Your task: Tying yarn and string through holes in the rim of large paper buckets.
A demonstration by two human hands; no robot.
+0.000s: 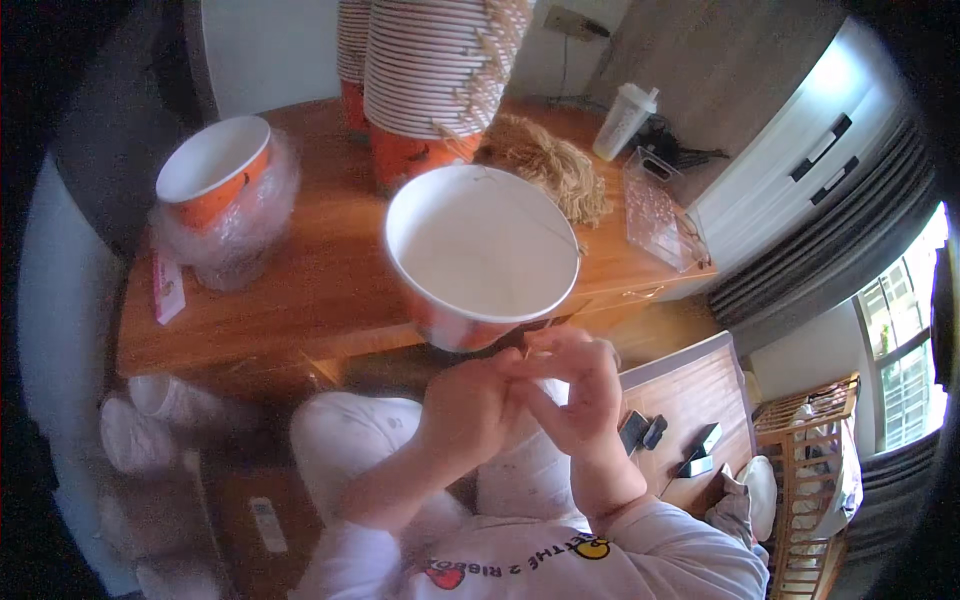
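In front of me, a large round paper bucket (480,240), white inside and orange outside, tilts with its mouth upward at the desk's near edge. My left hand (478,388) and my right hand (577,375) meet just below its near rim. Both have fingers pinched together; a thin light strand may run between them, too small to make out. Behind the bucket rises a tall stack of nested orange buckets (425,85), with tan cord ends (488,75) hanging along its right side. Beside the stack lies a loose bundle of tan cord (560,175).
On the wooden desk (320,260), another bucket (215,160) sits in clear plastic wrap at left. A lidded cup (625,120) and a clear tray (655,210) occupy the right. White rolled shapes (165,410) stand low at left. A side table (700,385) holds small dark items.
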